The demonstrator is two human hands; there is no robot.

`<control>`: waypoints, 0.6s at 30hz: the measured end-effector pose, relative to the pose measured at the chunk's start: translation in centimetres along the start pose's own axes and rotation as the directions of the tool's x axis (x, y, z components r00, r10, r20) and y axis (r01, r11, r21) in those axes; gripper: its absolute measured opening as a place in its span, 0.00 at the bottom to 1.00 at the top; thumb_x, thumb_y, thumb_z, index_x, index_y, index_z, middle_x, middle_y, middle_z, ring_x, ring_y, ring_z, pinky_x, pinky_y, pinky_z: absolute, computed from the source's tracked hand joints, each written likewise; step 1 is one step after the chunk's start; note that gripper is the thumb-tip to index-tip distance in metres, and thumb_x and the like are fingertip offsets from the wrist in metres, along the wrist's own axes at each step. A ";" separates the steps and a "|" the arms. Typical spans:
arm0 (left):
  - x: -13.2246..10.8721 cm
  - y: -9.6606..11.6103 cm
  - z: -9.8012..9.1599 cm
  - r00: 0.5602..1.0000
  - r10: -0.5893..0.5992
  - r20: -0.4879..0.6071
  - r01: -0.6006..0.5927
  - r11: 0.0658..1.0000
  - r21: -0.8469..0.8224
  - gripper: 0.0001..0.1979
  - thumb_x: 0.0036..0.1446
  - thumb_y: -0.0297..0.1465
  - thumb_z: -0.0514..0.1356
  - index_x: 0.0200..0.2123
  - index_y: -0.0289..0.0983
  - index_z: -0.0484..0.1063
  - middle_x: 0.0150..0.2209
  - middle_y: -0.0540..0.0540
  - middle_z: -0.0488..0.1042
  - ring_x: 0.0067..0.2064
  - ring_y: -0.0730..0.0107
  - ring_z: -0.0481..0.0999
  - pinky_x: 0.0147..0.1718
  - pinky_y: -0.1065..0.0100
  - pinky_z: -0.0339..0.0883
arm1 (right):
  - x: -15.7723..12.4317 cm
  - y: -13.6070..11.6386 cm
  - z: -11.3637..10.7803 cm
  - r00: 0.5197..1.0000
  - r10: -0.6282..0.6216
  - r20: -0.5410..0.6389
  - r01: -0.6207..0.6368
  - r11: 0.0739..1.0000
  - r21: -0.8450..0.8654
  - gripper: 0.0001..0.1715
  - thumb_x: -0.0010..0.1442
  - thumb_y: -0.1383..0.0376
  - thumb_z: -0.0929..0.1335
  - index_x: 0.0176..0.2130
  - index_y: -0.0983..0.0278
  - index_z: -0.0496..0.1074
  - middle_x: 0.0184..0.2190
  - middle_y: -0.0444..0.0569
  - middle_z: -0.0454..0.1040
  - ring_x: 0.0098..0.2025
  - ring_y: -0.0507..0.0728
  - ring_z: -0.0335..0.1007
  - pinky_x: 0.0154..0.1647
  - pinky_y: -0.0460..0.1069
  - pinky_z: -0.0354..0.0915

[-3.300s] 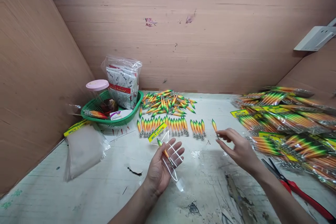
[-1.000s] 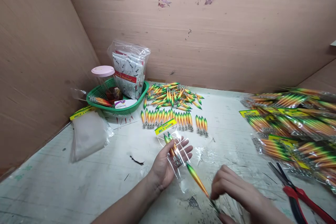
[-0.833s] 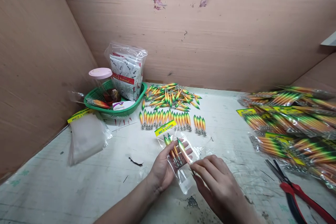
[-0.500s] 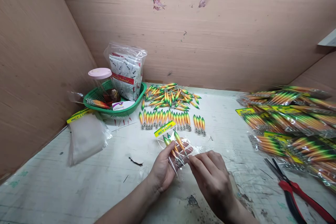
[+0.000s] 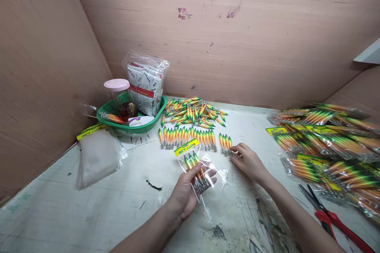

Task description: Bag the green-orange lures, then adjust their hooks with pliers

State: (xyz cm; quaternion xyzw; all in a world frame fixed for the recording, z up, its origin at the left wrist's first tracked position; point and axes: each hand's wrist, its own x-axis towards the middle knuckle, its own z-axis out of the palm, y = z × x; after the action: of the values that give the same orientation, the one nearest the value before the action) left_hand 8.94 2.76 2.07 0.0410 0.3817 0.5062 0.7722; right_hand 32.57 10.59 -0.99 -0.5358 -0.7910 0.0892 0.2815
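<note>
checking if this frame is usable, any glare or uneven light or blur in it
Head view: white glare on the clear bag in the left hand, though its yellow header is readable; head view: packed lures smear toward the right edge; head view: the left wall panel looks darker than the back wall.

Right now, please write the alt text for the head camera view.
The left hand holds a clear BCT LURE bag of fishing lures; the right hand is at a short lure row. A green basket stands left, filled bags lie right.
</note>
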 end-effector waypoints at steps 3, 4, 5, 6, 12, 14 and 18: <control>0.1 0.1 0.0 1.000 0.019 -0.009 -0.019 1.000 -0.005 0.09 0.58 0.26 0.61 0.40 0.27 0.75 0.40 0.36 0.80 0.40 0.55 0.81 0.42 0.58 0.77 | -0.3 0.2 0.5 1.000 0.013 -0.009 -0.013 1.000 -0.020 0.07 0.56 0.64 0.63 0.36 0.61 0.69 0.32 0.50 0.73 0.34 0.58 0.72 0.32 0.52 0.69; 0.1 0.1 0.0 1.000 0.018 -0.011 -0.018 1.000 -0.005 0.09 0.58 0.26 0.60 0.41 0.27 0.75 0.40 0.36 0.80 0.40 0.55 0.81 0.42 0.57 0.77 | -0.5 0.3 0.4 1.000 0.018 -0.017 -0.019 0.999 -0.026 0.08 0.56 0.64 0.63 0.37 0.61 0.69 0.32 0.50 0.73 0.34 0.58 0.72 0.32 0.52 0.69; 0.1 0.1 -0.1 1.000 0.016 -0.010 -0.016 1.000 -0.003 0.10 0.58 0.26 0.60 0.41 0.26 0.75 0.39 0.36 0.80 0.40 0.55 0.81 0.43 0.57 0.77 | -0.7 0.5 0.3 0.999 0.024 -0.027 -0.025 0.999 -0.033 0.09 0.56 0.64 0.63 0.39 0.61 0.68 0.31 0.50 0.73 0.33 0.58 0.71 0.32 0.52 0.69; 0.1 0.1 -0.1 1.000 0.013 -0.008 -0.013 1.000 -0.002 0.10 0.58 0.26 0.60 0.42 0.26 0.75 0.39 0.36 0.80 0.40 0.55 0.81 0.43 0.57 0.76 | -0.8 0.7 0.1 0.999 0.028 -0.036 -0.030 0.999 -0.040 0.10 0.55 0.64 0.63 0.40 0.61 0.68 0.31 0.50 0.72 0.32 0.58 0.71 0.32 0.53 0.69; 0.2 0.0 -0.3 1.000 0.001 -0.010 -0.001 1.000 0.006 0.11 0.57 0.25 0.60 0.43 0.26 0.75 0.40 0.36 0.80 0.40 0.56 0.81 0.42 0.57 0.76 | -2.3 0.3 -2.0 0.997 -0.013 -0.078 0.007 0.997 -0.075 0.07 0.57 0.63 0.62 0.33 0.62 0.68 0.30 0.54 0.72 0.33 0.62 0.70 0.33 0.56 0.67; 0.2 0.1 -0.2 1.000 -0.001 -0.016 0.001 1.000 -0.002 0.11 0.57 0.25 0.61 0.43 0.27 0.75 0.41 0.36 0.80 0.39 0.57 0.81 0.41 0.58 0.77 | -3.5 -1.6 -4.1 0.996 -0.047 -0.071 0.042 0.997 -0.072 0.07 0.59 0.62 0.63 0.35 0.61 0.69 0.31 0.53 0.72 0.35 0.62 0.70 0.34 0.56 0.67; 0.2 0.4 -0.1 1.000 -0.004 -0.001 0.004 1.000 -0.026 0.09 0.57 0.25 0.61 0.42 0.28 0.76 0.45 0.37 0.79 0.39 0.59 0.81 0.39 0.61 0.77 | -6.7 -7.2 -9.0 0.958 -0.224 0.177 0.185 0.959 0.216 0.09 0.62 0.66 0.66 0.44 0.58 0.67 0.35 0.49 0.72 0.37 0.57 0.71 0.36 0.49 0.68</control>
State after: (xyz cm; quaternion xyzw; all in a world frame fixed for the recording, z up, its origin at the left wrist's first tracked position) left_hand 8.63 3.10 2.11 0.0298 0.3757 0.5098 0.7733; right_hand 33.48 0.11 7.33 -0.4086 -0.8539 0.1905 0.2600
